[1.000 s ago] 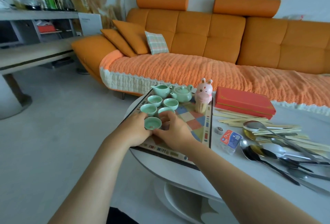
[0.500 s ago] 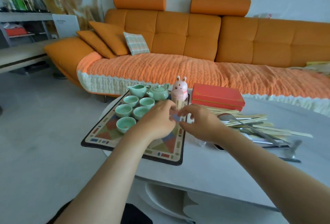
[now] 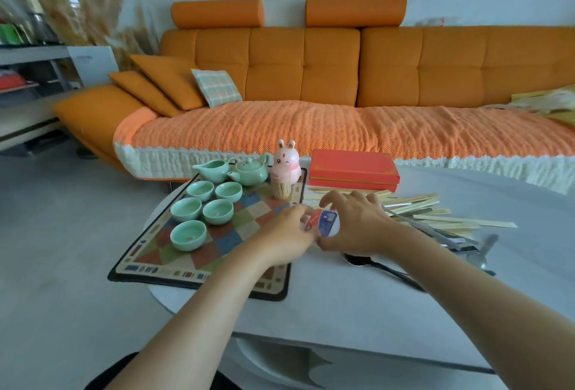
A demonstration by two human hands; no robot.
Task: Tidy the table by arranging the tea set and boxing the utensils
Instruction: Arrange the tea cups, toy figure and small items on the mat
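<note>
Several pale green teacups (image 3: 202,212) stand grouped on the checkered mat (image 3: 186,268), with a green teapot (image 3: 250,170) and pitcher (image 3: 213,170) behind them. My left hand (image 3: 284,237) and my right hand (image 3: 354,224) both grip a small clear box with a red and blue label (image 3: 323,223) at the mat's right edge. A closed red box (image 3: 353,170) lies behind my right hand. Wooden chopsticks (image 3: 435,212) and metal spoons (image 3: 373,265) lie scattered to the right, partly hidden by my right arm.
A pink rabbit toothpick holder (image 3: 285,168) stands on the mat's far right corner. The white table (image 3: 357,312) has its curved front edge near me. An orange sofa (image 3: 342,84) runs along the far side, and a shelf (image 3: 34,78) is at the left.
My hands left the teacups and moved right to the mat's edge, where they now hold the small labelled box. The camera turned right as well.
</note>
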